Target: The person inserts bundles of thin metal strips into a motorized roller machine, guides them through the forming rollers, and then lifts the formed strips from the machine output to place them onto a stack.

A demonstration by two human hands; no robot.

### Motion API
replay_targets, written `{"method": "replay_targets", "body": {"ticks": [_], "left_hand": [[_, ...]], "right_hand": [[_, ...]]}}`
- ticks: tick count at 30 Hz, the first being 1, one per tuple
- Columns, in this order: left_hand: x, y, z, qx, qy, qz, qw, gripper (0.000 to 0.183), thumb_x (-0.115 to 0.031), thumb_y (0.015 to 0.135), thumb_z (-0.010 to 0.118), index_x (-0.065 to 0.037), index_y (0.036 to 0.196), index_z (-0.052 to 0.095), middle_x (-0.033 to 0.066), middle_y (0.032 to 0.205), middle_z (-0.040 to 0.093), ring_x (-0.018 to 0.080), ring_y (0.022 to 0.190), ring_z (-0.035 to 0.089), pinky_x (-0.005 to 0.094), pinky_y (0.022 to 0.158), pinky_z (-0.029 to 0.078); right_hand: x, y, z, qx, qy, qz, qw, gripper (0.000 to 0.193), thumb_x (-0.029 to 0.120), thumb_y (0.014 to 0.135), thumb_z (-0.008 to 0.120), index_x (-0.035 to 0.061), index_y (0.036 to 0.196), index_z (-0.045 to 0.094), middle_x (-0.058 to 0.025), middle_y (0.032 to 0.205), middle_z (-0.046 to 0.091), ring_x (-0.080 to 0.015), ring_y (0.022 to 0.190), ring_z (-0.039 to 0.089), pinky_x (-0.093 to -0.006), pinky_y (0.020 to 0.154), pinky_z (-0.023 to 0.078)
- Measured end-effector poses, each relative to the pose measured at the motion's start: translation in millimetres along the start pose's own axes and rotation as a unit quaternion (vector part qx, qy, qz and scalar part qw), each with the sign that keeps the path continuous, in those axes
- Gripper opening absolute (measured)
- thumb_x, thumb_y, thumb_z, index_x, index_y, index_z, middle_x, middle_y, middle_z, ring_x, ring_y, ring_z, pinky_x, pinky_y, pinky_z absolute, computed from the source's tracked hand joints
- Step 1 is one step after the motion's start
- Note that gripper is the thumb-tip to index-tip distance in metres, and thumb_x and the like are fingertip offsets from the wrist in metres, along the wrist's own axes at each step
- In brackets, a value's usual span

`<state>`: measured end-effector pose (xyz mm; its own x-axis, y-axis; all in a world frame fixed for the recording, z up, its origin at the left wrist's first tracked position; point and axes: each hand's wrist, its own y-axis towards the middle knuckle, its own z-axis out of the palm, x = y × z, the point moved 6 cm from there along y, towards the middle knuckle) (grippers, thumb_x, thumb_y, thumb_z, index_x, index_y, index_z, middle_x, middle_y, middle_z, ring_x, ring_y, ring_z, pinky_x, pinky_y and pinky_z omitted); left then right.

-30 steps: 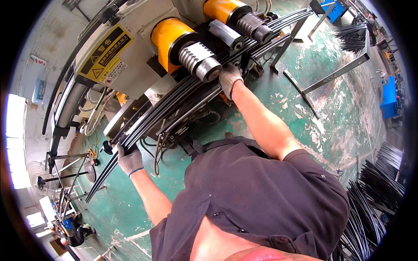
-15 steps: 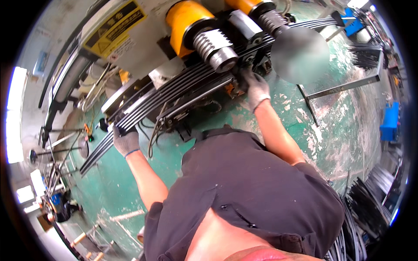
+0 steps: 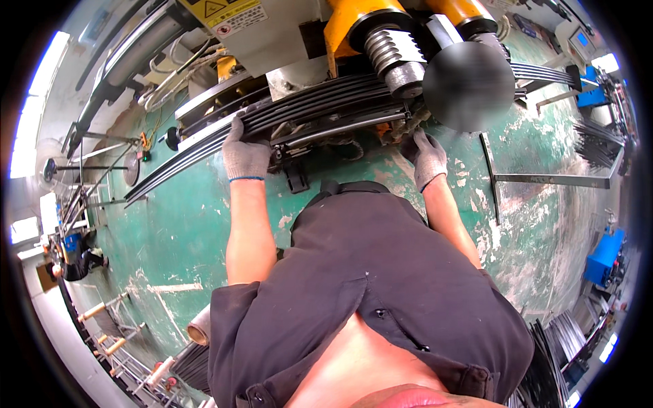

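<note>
Green paint, worn through to pale patches: one floor (image 3: pixel 183 238), which lay beneath the left hand (image 3: pixel 246 153) and the right hand (image 3: pixel 430 160) alike.

Pale housing: one machine (image 3: pixel 272 44), ahead of both hands, with two orange cylinders (image 3: pixel 357 13) that stood beyond the right hand. A blurred disc above that hand hid part of the mechanism.

Black metal: several long rods (image 3: pixel 326 97), side by side, running across the front of the machine. They passed through the left hand's reach, their free ends jutting out to its left; on the other side they ran on beyond the right hand.

Grey metal: one stand (image 3: pixel 554 179), well to the right of the right hand; farther out, one blue unit (image 3: pixel 604 258). Rod stacks (image 3: pixel 568 336) lay behind and to the right of that hand. Far left of the left hand were a fan (image 3: pixel 133 168) and a co-worker (image 3: pixel 83 262).

Knitted gloves: two, worn. The left hand was bent about the rods; the right was partly curled, just below the machine's front, and whether it pinched anything could not be told.

Step in hand, as judged: steadying the rods along the machine. A further move seemed to call for keeping them level and parallel, with fingers clear of the mechanism.

Yellow: one label (image 3: pixel 221 10), beyond the left hand.
</note>
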<state>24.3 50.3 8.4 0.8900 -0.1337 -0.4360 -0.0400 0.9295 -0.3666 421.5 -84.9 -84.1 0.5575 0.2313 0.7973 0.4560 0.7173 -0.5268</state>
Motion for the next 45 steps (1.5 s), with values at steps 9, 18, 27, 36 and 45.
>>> {"method": "replay_targets", "body": {"ticks": [9,18,27,36,45], "left_hand": [[-111.2,-1.3,-75.8,0.044,-0.038,0.118,0.991,0.045,-0.035,0.11,0.044,-0.004,0.14,0.056,0.0164,0.136,0.063,0.0372,0.127,0.059,0.058,0.114,0.042],[-206.3,-10.2,-135.1,-0.098,-0.084,0.241,0.962,0.046,-0.036,0.112,0.038,0.001,0.133,0.054,0.0229,0.136,0.06,0.0426,0.129,0.055,0.0623,0.115,0.038],[-391.9,-13.2,-267.6,-0.211,-0.02,0.337,0.917,0.057,-0.046,0.105,0.056,-0.007,0.146,0.043,0.0218,0.141,0.05,0.0444,0.122,0.057,0.0648,0.105,0.049],[-436.4,-18.2,-284.6,-0.232,0.154,0.352,0.893,0.057,-0.044,0.107,0.054,-0.008,0.149,0.042,0.0187,0.138,0.055,0.0463,0.106,0.065,0.0611,0.087,0.057],[-445.7,-14.9,-277.9,-0.188,0.124,0.316,0.922,0.073,-0.048,0.108,0.049,0.003,0.155,0.028,0.0267,0.153,0.039,0.0502,0.131,0.052,0.0642,0.106,0.049]], "right_hand": [[0.4,-16.8,-4.4,0.018,-0.05,0.015,0.999,0.032,0.027,0.102,0.067,0.0008,0.121,0.064,-0.0076,0.103,0.068,-0.0203,0.091,0.067,-0.0365,0.083,0.058],[-41.7,44.6,-59.5,0.049,-0.141,0.085,0.985,0.024,0.026,0.101,0.069,0.0079,0.117,0.066,-0.0074,0.099,0.073,-0.0245,0.084,0.07,-0.0407,0.074,0.056],[-57.2,55.2,-132.5,-0.079,-0.22,0.087,0.968,0.015,0.025,0.101,0.068,0.0102,0.101,0.064,-0.0034,0.079,0.065,-0.0181,0.059,0.058,-0.0336,0.05,0.042],[-76.2,7.6,-163.4,-0.156,-0.321,0.113,0.927,0.019,0.026,0.1,0.066,0.013,0.089,0.058,0.0003,0.07,0.056,-0.0115,0.049,0.047,-0.0279,0.041,0.031],[-90.1,13.0,-124.4,-0.067,-0.304,0.088,0.946,0.017,0.023,0.1,0.068,0.0076,0.104,0.064,-0.001,0.078,0.063,-0.0124,0.057,0.055,-0.0271,0.048,0.041]]}}
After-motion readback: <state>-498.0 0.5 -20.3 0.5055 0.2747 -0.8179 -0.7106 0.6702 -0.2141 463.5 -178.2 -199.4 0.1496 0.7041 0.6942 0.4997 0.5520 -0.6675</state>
